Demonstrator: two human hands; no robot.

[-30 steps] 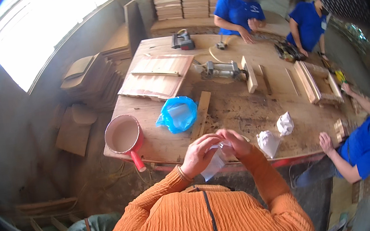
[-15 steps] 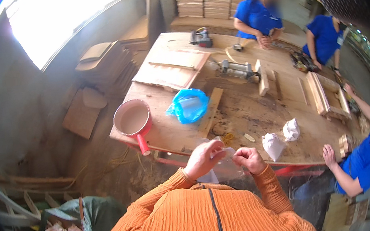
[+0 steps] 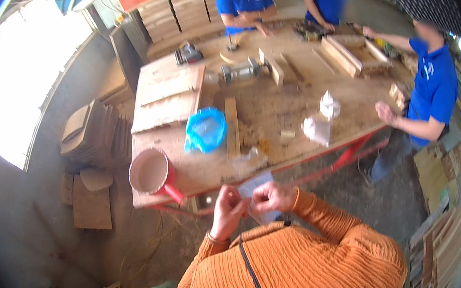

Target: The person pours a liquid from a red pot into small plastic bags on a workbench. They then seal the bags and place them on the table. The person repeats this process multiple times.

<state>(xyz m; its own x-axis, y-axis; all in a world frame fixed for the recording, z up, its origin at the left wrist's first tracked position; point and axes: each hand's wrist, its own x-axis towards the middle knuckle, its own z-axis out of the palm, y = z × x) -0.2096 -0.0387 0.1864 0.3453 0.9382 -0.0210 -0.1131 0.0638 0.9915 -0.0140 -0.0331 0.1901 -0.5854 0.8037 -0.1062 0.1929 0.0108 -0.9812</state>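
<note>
My left hand [image 3: 228, 209] and my right hand [image 3: 276, 197] are close together in front of my chest, just off the table's near edge, both with fingers pinched. A thin, whitish see-through plastic bag [image 3: 255, 183] hangs at my hands, showing behind and below the fingers. Exactly where each hand grips it is partly hidden by the fingers. Nearest on the table are a crumpled piece of clear plastic [image 3: 250, 160] and a red-handled round pot [image 3: 174, 192]. Further right stand two white tied bags, one [image 3: 316, 131] in front of the other [image 3: 329, 105].
On the wooden table [image 3: 277, 153] lie a blue plastic bag [image 3: 206, 129], wood strips, boards [image 3: 171, 96], a metal clamp-like device [image 3: 245, 70], a power tool [image 3: 188, 54] and a wooden frame [image 3: 354, 56]. Three people in blue shirts stand around its far and right sides.
My view has turned, so the table sits further left and more of the right side shows. My hands remain together at the plastic, which now spreads more visibly behind them.
</note>
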